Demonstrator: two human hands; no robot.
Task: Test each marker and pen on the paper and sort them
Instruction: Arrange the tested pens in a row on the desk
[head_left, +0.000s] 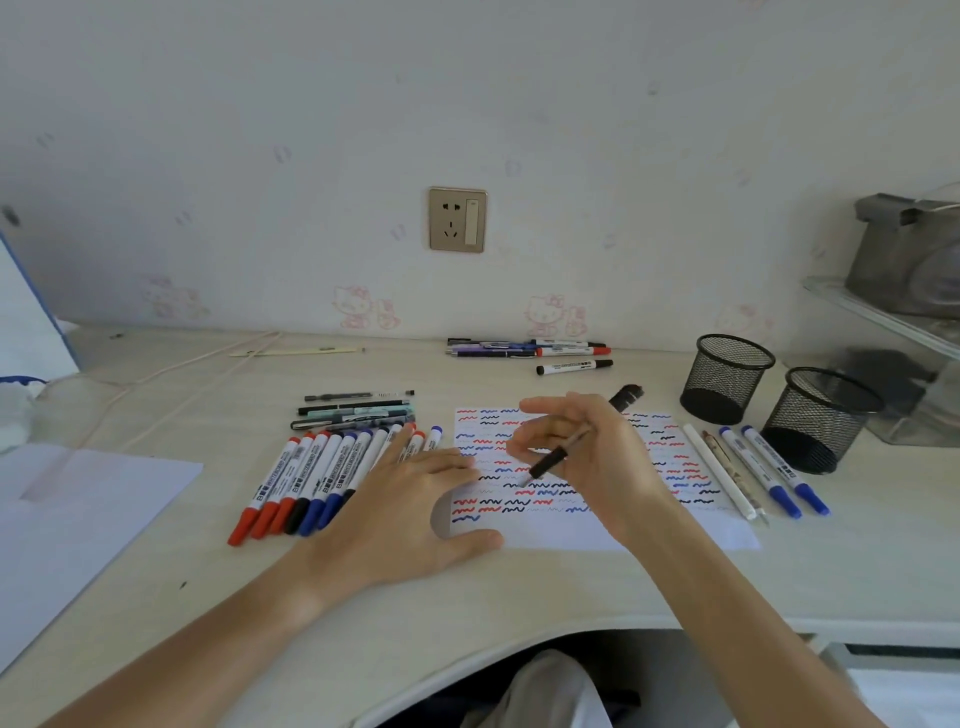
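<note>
Wallpaper with faint pink cartoon cats backs a pale wooden desk (623, 587), and a gold-framed wall socket (457, 220) sits above it. On the desk lies a sheet of paper (675, 535) covered in rows of red, blue and black squiggles. Left of the paper a fanned row of whiteboard markers (306, 478) with red, black and blue caps lies side by side, and a few dark pens (356, 410) lie crosswise just behind them. More pens and markers (524, 349) form a loose heap near the wall. Two black mesh pen cups (727, 378) stand at the right, with several pens and blue-capped markers (753, 467) lying between them and the paper. Blank white sheets (78, 499) lie at the far left.

The left hand (410, 519) rests flat, fingers spread, pressing the paper's left edge. The right hand (587, 452) hovers over the paper, its grip pinching a thin black pen (553, 460) with the tip angled down to the squiggles.
</note>
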